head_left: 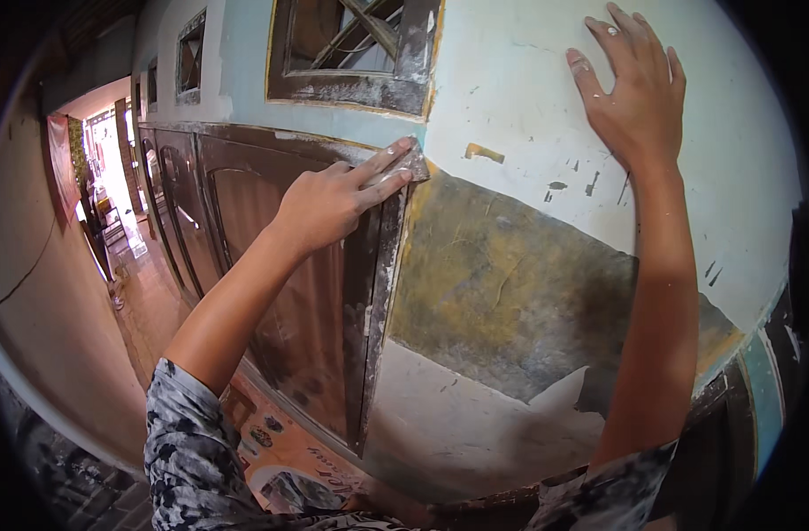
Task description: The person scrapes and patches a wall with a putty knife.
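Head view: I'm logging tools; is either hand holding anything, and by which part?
The left hand holds a small flat greyish piece by its near side, at the fingertips; a corner shows beyond. The right hand, spread on the wall, holds nothing visible.

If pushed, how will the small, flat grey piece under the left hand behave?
The flat grey piece probably flexes: its edge looks thin. It's likely light, little wider than two fingers of the left hand. Whitish residue on them may let it slide.

Below the window (356, 53) stands a door (307, 332), wall (528, 239) at its right.
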Motion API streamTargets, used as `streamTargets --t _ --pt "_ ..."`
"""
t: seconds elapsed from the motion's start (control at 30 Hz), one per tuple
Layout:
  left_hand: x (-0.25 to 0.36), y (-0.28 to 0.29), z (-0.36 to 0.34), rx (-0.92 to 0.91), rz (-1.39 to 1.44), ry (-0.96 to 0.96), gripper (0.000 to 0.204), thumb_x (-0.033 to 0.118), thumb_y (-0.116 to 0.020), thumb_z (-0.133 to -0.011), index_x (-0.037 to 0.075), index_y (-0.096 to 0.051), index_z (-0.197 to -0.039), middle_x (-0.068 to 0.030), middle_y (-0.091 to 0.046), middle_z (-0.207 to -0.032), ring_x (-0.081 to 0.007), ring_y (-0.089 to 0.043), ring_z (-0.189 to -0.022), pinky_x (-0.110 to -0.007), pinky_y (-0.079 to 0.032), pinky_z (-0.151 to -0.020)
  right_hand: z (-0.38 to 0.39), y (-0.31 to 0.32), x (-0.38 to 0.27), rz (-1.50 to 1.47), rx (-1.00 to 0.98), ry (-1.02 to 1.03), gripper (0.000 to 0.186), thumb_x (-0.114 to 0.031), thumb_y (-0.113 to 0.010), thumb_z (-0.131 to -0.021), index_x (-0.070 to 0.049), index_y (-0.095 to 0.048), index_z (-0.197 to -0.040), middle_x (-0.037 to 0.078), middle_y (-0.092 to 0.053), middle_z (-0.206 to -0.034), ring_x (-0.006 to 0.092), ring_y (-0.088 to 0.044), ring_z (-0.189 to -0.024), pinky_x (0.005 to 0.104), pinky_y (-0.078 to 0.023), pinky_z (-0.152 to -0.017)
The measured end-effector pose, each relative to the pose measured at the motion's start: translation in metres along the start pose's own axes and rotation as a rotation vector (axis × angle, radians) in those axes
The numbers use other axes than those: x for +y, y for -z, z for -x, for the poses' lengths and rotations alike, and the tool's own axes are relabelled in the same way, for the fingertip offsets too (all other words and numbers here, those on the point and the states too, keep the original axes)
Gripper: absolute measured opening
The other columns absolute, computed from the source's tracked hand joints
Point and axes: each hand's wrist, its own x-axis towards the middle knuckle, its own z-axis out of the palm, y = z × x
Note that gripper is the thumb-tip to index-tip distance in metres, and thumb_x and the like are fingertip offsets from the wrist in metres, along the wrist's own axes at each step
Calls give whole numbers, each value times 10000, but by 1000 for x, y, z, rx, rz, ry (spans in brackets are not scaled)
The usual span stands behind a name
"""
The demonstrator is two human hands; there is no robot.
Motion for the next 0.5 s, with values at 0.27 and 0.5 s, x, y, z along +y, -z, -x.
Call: streamTargets --t 0.27,0.5 --pt "-3 6 -4 -62 -56 -13 737 -7 -596 -811 363 -577 -1449 83 -382 -1656 -245 -662 -762 -365 -582 -556 2 12 -13 -71 22 -45 463 -324 -674 -916 -71 -656 -1303 140 -491 -1519 303 -349 -1496 513 -188 -1270" --pt "-6 7 -3 -63 -106 -14 720 17 -573 -852 373 -555 -1477 93 -377 -1656 -246 -635 -790 -355 -597 -632 0 -29 17 -94 91 -4 451 -308 -680 -912 -77 -657 -1299 136 -493 -1523 301 -356 -1492 516 -200 -1264"
